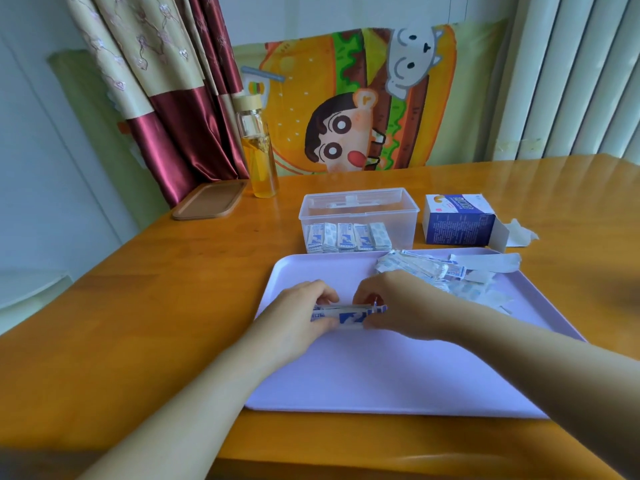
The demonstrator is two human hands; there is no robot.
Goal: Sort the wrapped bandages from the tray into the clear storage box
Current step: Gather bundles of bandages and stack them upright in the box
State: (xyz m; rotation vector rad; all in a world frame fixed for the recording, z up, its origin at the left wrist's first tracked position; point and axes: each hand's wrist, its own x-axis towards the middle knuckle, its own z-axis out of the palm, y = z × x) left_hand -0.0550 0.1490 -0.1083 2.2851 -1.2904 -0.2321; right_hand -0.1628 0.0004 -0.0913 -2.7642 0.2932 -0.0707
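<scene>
A lilac tray lies on the wooden table in front of me. Over its left half, my left hand and my right hand together pinch a small stack of blue-and-white wrapped bandages, one hand at each end. A loose heap of wrapped bandages lies at the tray's far right corner. Just behind the tray stands the clear storage box, lid off, with a row of wrapped bandages standing along its near wall.
An opened blue-and-white bandage carton lies right of the box, with crumpled paper beside it. A glass bottle of yellow liquid and a wooden lid sit at the back left. A curtain hangs behind them.
</scene>
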